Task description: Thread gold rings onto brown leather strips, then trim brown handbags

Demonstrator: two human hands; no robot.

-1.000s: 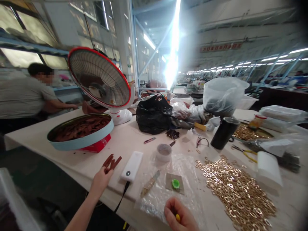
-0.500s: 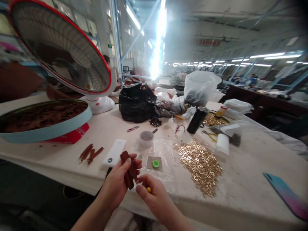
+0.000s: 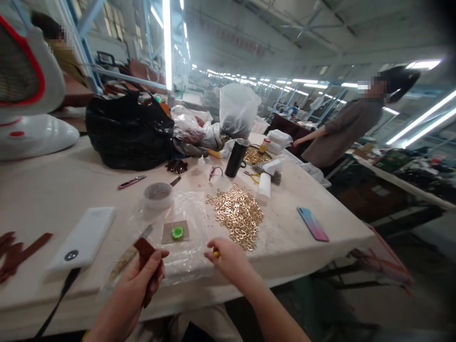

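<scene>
My left hand (image 3: 133, 285) is closed around brown leather strips (image 3: 144, 249) near the table's front edge; one end sticks up past the thumb. To the right, my right hand (image 3: 233, 263) has its fingers curled around a small thing with a yellow end (image 3: 216, 254); the rest of it is hidden in the hand. Just beyond that hand lies a spread pile of gold metal rings (image 3: 237, 211). Between and behind the hands, a green cap-like dish (image 3: 177, 232) sits on a small square plate (image 3: 166, 235), on a clear plastic sheet (image 3: 194, 209).
At left are a white power bank (image 3: 90, 232) with a cable and more leather strips (image 3: 21, 254). A tape roll (image 3: 158, 195), snips (image 3: 131, 182), black cup (image 3: 237, 159), black bag (image 3: 128, 133) and phone (image 3: 313, 223) are on the table. A person (image 3: 342, 128) stands beyond.
The view has swung right. My hands, close together before with a white tip at the leather, are now apart, the right one nearer the rings. A standing person has come into view.
</scene>
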